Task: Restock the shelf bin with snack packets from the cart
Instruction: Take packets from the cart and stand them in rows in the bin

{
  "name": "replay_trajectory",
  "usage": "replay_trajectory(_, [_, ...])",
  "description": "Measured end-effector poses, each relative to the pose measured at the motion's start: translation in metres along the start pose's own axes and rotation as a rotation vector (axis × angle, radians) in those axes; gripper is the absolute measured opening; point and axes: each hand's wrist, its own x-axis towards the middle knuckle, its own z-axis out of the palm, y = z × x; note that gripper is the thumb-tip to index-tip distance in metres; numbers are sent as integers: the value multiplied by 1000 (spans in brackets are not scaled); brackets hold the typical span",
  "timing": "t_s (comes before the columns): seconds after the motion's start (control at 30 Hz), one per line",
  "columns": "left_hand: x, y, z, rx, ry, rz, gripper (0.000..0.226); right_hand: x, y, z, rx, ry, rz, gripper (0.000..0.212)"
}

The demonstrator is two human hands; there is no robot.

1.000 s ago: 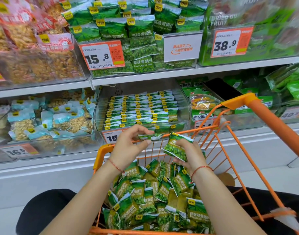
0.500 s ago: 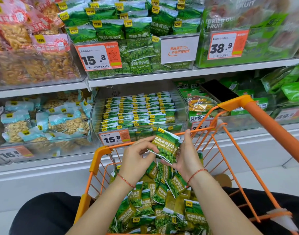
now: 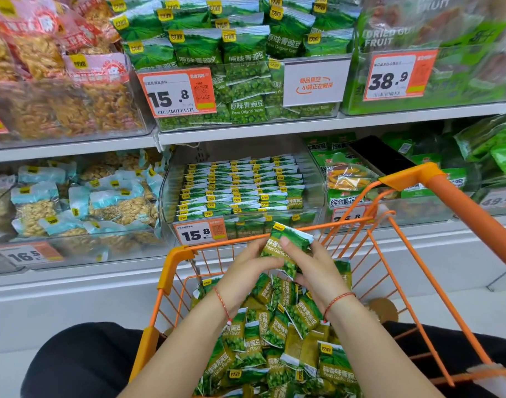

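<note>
Store aisle, two white shelf levels [image 3: 246, 130] packed with clear bins of snacks. Orange wire cart [image 3: 412, 254] parked against the lower shelf, its front rim just below the target shelf bin [image 3: 240, 193]. That bin is clear plastic, lower level, centre, filled with flat rows of small green packets; price tag [image 3: 200, 232] reading 15.8 on its front wall. Cart bottom holds a loose pile of green pea packets [image 3: 274, 340], labelled "Peas Garlic Flavor".

Both hands are above the pile, near the cart's front rim, below and in front of the bin. Left hand [image 3: 246, 274] and right hand [image 3: 315, 271] share one held packet [image 3: 286, 245]: left grip pinches its lower left side, right grip pinches its right edge with the thumb across the face. Packet upright, slightly tilted, top edge sticking out above both grips, lower end tucked between the palms. It overlaps the bin's front in view but is not inside it. Red string bracelet on each wrist.
</note>
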Motion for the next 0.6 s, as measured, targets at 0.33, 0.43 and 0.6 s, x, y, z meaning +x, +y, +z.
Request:
replay_trajectory(0.33, [-1, -14, 12, 53, 56, -61, 13, -3, -16, 8, 245, 49, 73, 9])
replay_trajectory(0.43, [-2, -12, 11, 21, 42, -56, 47, -6, -16, 9, 225, 30, 57, 8])
replay_trajectory(0.6, [-2, -10, 11, 16, 91, -21, 29, -3, -7, 4, 63, -81, -16, 80])
